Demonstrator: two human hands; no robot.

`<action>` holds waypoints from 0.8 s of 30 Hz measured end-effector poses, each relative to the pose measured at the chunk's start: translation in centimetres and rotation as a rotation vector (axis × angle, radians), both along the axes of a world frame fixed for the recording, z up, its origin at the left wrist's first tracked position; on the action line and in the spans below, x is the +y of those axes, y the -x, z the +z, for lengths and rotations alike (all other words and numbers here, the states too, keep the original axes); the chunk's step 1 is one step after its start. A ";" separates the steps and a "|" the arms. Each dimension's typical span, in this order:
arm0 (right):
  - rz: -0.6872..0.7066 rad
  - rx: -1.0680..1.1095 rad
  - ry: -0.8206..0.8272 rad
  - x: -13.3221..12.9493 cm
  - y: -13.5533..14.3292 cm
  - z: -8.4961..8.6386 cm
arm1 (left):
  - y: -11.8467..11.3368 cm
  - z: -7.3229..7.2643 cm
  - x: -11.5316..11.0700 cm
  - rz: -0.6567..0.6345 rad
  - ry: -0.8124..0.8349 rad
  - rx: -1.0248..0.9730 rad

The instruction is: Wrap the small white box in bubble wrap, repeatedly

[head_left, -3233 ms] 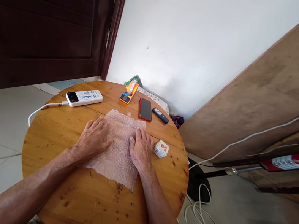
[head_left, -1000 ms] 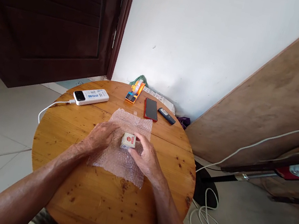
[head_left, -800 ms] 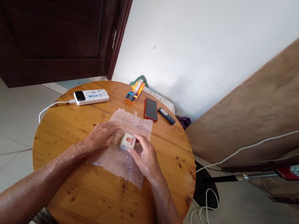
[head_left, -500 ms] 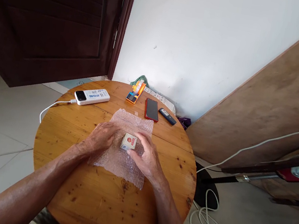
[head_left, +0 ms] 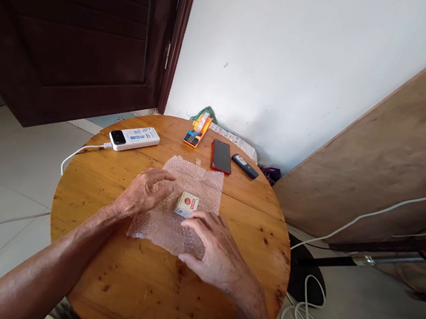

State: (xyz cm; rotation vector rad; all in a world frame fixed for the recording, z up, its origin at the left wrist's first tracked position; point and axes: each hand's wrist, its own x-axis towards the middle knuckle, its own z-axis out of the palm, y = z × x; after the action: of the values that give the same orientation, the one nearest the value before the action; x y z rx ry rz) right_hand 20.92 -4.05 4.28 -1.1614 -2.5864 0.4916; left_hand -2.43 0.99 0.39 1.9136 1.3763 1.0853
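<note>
A small cream-coloured carton (head_left: 187, 204) with a red emblem rests on a sheet of bubble wrap (head_left: 171, 233), which lies flat on the round wooden table (head_left: 124, 287). To the carton's left is my left hand (head_left: 146, 192), its thumb and fingers apart and nothing in it. My right hand (head_left: 214, 247) is over the right front part of the sheet, fingers spread and bent. Its fingertips come close to the carton's lower right corner; whether they touch the sheet I cannot tell.
Behind the sheet lie a red-edged phone (head_left: 221, 156) and a dark handheld device (head_left: 245, 166). An orange tape dispenser (head_left: 198, 130) stands at the back. A white power bank (head_left: 136, 139) with a cable (head_left: 82, 149) is at the left. Beyond are a wall (head_left: 280, 56) and a door (head_left: 92, 50).
My right hand has left the carton and moved back towards me, to the right. My left hand has lifted slightly and its fingers have spread. The view has shifted a little.
</note>
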 end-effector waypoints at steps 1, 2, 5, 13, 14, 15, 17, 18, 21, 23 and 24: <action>-0.001 -0.008 0.000 0.0 -0.1 0.0 | 0.1 0.5 -0.2 0.005 0.036 -0.034; 0.002 -0.017 0.012 0.0 -0.2 0.0 | 0.1 1.0 -0.5 -0.031 0.097 -0.060; 0.037 -0.059 0.079 -0.3 -0.6 0.2 | 0.2 1.8 -0.9 -0.140 0.184 -0.116; -0.039 -0.040 -0.155 -0.2 -0.8 -0.3 | 0.0 2.2 -1.2 -0.150 0.161 -0.138; -0.057 0.014 -0.192 0.0 -0.7 -0.4 | 0.1 2.2 -1.2 -0.159 0.154 -0.147; -0.071 0.080 -0.211 0.2 -0.7 -0.4 | 0.1 2.2 -1.2 -0.176 0.149 -0.153; -0.100 0.226 -0.188 0.6 -0.7 -0.6 | 0.3 2.2 -1.2 -0.225 0.145 -0.154; -0.123 0.291 -0.153 0.8 -0.7 -0.6 | 0.4 2.2 -1.2 -0.253 0.146 -0.152; -0.248 0.394 -0.043 1.3 -0.8 -1.0 | 0.7 2.0 -1.1 -0.304 0.159 -0.127; -0.338 0.393 -0.008 1.5 -0.9 -1.3 | 0.8 1.6 -1.1 -0.312 0.150 -0.079; -0.378 0.385 -0.001 1.6 -0.9 -1.4 | 0.8 1.4 -1.0 -0.305 0.127 -0.044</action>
State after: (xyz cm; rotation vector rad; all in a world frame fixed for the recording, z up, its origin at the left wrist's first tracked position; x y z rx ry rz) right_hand 21.81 -2.50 2.84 -1.3600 -1.9876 0.5609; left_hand -3.20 -0.06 1.81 1.9166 1.0595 0.8657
